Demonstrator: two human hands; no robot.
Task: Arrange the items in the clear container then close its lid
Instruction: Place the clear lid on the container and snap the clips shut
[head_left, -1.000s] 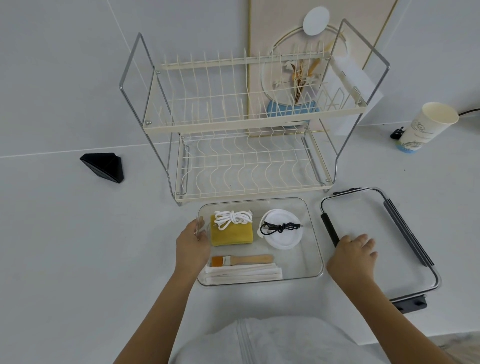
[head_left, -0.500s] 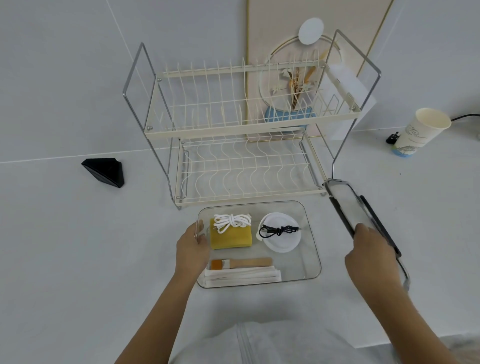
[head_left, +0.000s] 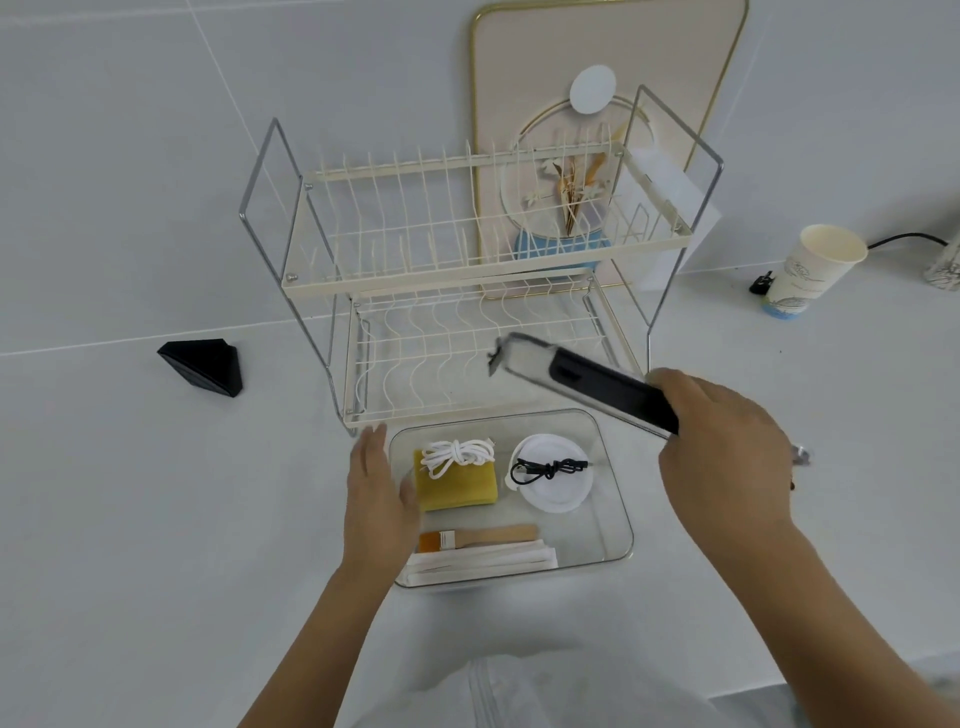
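My right hand (head_left: 727, 447) now grips the lid (head_left: 587, 382), lifted off the tabletop (head_left: 156, 519), tilted above the packed container (head_left: 618, 519) at frame centre, left hand (head_left: 376, 499) flat-open steadying its edge; closing next.

Left hand (head_left: 378, 501) flat, right hand (head_left: 727, 447) clenched

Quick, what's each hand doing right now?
Left hand: open, resting against the clear container's left side.
Right hand: closed on the lid, held tilted above the container.
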